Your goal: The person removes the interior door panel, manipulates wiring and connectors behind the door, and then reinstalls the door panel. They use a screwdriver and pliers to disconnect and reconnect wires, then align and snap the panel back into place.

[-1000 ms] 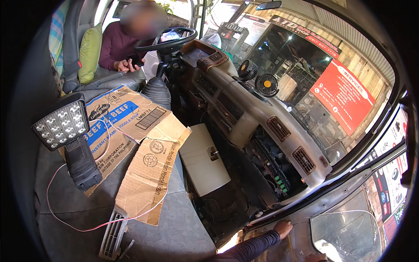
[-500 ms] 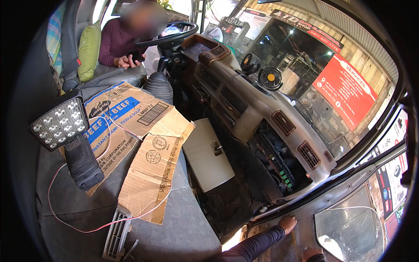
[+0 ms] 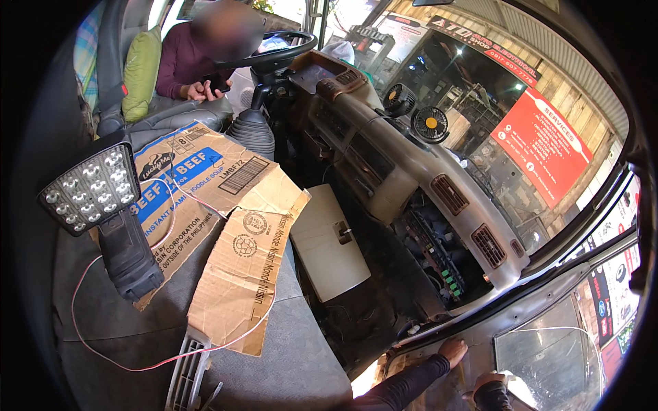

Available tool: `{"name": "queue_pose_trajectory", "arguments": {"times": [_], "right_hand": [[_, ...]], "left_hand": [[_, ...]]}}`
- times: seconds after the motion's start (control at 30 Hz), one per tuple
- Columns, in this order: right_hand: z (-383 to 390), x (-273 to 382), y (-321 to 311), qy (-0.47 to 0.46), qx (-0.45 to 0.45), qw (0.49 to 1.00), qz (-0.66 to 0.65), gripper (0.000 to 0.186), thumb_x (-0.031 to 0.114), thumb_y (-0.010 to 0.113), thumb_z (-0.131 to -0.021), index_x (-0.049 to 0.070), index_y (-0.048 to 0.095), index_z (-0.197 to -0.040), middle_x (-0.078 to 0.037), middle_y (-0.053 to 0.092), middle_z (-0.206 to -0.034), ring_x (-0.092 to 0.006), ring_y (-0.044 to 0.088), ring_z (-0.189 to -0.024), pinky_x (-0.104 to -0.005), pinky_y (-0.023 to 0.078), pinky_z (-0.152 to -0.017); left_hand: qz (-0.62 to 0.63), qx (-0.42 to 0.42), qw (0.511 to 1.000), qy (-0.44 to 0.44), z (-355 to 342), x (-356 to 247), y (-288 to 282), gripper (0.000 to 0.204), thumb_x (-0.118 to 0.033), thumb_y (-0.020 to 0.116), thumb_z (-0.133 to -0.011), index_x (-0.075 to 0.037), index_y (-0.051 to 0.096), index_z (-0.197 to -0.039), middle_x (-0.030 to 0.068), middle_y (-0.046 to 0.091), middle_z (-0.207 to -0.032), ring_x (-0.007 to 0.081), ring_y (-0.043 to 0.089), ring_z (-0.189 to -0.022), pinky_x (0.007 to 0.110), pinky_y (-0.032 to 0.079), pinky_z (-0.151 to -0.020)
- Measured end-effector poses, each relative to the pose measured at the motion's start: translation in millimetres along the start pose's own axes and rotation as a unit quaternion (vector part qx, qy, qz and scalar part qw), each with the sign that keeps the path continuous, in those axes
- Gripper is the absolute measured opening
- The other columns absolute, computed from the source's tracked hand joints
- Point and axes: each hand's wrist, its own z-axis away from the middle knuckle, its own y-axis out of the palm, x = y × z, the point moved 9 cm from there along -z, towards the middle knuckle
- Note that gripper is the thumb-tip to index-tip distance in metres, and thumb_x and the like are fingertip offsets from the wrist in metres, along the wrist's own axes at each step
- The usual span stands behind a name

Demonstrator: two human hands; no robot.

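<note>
My left hand (image 3: 453,351) is at the door (image 3: 445,383) by the lower right, its fingers curled against the panel. Just right of it, low in the picture, is my right hand (image 3: 488,381), bent over the same door beside the window glass (image 3: 541,349). Its thumb shows, but most of its fingers are hidden, and I cannot make out anything in it. Dark sleeves cover both forearms. Ahead of my hands the dashboard (image 3: 404,164) has an open cavity, where a fuse strip with green parts (image 3: 450,282) shows.
A lamp with many LEDs (image 3: 92,188), cut cardboard (image 3: 236,274), a red-white wire (image 3: 130,368) and a grey vent grille (image 3: 186,373) lie on the seat. A beige panel (image 3: 329,253) leans beneath the dashboard. Another person (image 3: 199,61) holds a phone beyond the steering wheel (image 3: 274,55).
My right hand has come farther up into view, and its thumb now shows. My left hand stays at the door. The whole view has shifted slightly.
</note>
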Motion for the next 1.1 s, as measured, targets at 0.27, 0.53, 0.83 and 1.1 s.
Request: {"name": "queue_pose_trajectory", "arguments": {"times": [0.27, 0.53, 0.83, 1.1], "right_hand": [[1.9, 7.0, -16.3, -0.004, -0.004, 1.000, -0.011, 0.085, 0.081, 0.070, -0.069, 0.018, 0.070, -0.126, -0.006, 0.067, -0.132, -0.0268, 0.063, -0.123, -0.0434, 0.051, -0.096], [-0.8, 7.6, -10.9, -0.004, -0.006, 1.000, -0.018, 0.087, 0.083, 0.068, -0.069, 0.017, 0.071, -0.126, -0.006, 0.068, -0.129, -0.0265, 0.062, -0.124, -0.0418, 0.050, -0.098], [-3.1, 13.9, 1.5, 0.008, -0.034, 0.999, -0.018, 0.086, 0.084, 0.067, -0.068, 0.017, 0.073, -0.122, -0.008, 0.069, -0.128, -0.0261, 0.061, -0.126, -0.0403, 0.050, -0.098], [-22.3, 12.2, 8.5, 0.010, -0.134, 0.987, -0.087, 0.073, 0.073, 0.060, -0.078, 0.013, 0.071, -0.119, -0.012, 0.065, -0.128, -0.0291, 0.062, -0.120, -0.0492, 0.049, -0.092]], "left_hand": [[0.025, -0.039, 0.999, 0.016, 7.4, -1.5, -9.0, 0.029, -0.017, 0.047, -0.091, 0.003, 0.066, -0.087, 0.0262, 0.068, -0.092, 0.0432, 0.066, -0.087, 0.052, 0.053, -0.082], [0.040, -0.045, 0.998, -0.015, 5.6, 4.0, -3.2, 0.029, -0.017, 0.045, -0.093, 0.003, 0.065, -0.089, 0.0263, 0.066, -0.095, 0.0432, 0.065, -0.092, 0.054, 0.050, -0.085], [0.027, -0.089, 0.996, -0.010, 13.9, 4.1, -7.6, 0.025, -0.016, 0.050, -0.091, 0.001, 0.068, -0.089, 0.0235, 0.068, -0.093, 0.0406, 0.066, -0.095, 0.052, 0.051, -0.085], [0.118, -0.023, 0.980, -0.159, 8.9, 36.9, 8.2, 0.017, -0.013, 0.062, -0.086, 0.000, 0.072, -0.093, 0.0227, 0.071, -0.093, 0.0395, 0.069, -0.096, 0.050, 0.054, -0.086]]}}
